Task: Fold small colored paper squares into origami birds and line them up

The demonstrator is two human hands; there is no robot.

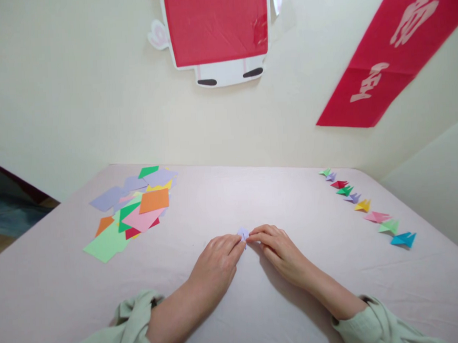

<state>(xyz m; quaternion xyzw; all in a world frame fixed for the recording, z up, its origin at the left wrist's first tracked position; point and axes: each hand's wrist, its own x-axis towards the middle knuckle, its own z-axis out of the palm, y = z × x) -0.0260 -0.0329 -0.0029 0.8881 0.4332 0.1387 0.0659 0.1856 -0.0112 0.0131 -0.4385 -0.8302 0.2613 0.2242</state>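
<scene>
A small folded piece of lavender paper (243, 233) lies on the table between my two hands, with a dark line down its middle. My left hand (219, 258) pinches its left edge between thumb and fingers. On the other side, the fingertips of my right hand (279, 249) close on its right edge. The fingers cover parts of both edges, so its full shape is hidden.
Loose coloured paper sheets (140, 207) lie overlapping at the table's left. Along the right runs a row of several small folded paper figures, a blue one (404, 240) nearest me. The pale tabletop (215, 197) meets a wall with red decorations (216, 27).
</scene>
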